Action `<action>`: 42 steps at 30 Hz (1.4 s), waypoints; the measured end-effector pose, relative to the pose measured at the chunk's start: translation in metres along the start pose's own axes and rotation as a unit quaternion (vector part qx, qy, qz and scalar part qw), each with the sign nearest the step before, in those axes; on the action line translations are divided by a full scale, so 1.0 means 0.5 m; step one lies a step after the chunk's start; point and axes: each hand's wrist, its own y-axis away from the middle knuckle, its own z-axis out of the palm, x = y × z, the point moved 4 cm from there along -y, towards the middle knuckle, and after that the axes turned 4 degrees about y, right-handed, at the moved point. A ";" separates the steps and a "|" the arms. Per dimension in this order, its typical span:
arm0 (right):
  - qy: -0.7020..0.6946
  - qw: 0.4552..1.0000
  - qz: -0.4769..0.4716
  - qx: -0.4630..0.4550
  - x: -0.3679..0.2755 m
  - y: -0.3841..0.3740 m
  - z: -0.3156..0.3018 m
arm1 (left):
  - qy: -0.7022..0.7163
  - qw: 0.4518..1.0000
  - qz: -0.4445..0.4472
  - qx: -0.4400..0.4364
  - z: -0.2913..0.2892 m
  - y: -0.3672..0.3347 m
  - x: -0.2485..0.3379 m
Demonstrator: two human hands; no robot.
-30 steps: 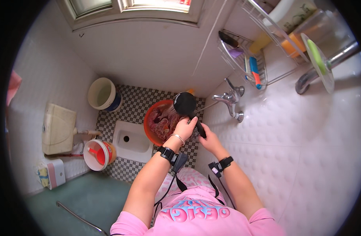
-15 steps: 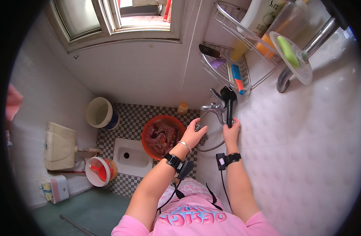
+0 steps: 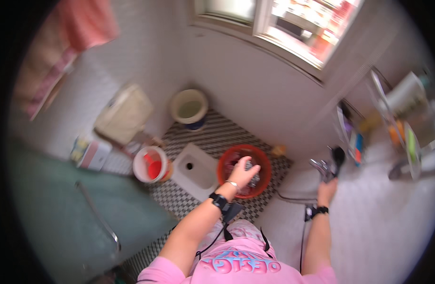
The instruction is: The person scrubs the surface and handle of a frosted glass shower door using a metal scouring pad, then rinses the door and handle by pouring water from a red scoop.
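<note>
Showerhead [image 3: 338, 155] black, blurred; my right hand [image 3: 327, 189] meets its handle, closure unclear. My left hand [image 3: 243, 173] clasps a mottled grey wad [image 3: 249, 165].

Glaring daylight through the window [image 3: 303, 35], motion blur strongest toward the sides, black fisheye rim.

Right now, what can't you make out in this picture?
All in the head view:
Grey thing at the left hand: partly covered by that hand and blurred; whether it is held is unclear.
Reddish contents of the orange basin: left hand covers part.
Right hand's hold on the black shower head: blurred.
Pink cloth: top edge cuts it off.
Scene beyond the window: blurred, glaring.
</note>
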 end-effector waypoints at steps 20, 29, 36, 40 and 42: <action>0.060 0.945 -0.261 -0.188 -0.230 0.068 0.078 | 0.086 0.951 -0.049 0.292 -0.463 0.191 -0.065; -0.367 0.567 -0.438 -0.593 -0.918 0.623 -0.060 | 0.079 0.946 0.014 0.313 -0.559 0.291 -0.113; -0.396 0.418 -0.558 -0.598 -1.085 0.837 -0.048 | 0.143 0.898 0.003 0.416 -0.670 0.405 -0.180; -0.368 0.396 -0.509 -0.669 -1.097 0.922 -0.003 | 0.103 0.883 -0.034 0.456 -0.704 0.470 -0.212; -0.379 0.379 -0.510 -0.673 -1.102 0.958 0.023 | 0.000 0.860 -0.060 0.507 -0.713 0.507 -0.215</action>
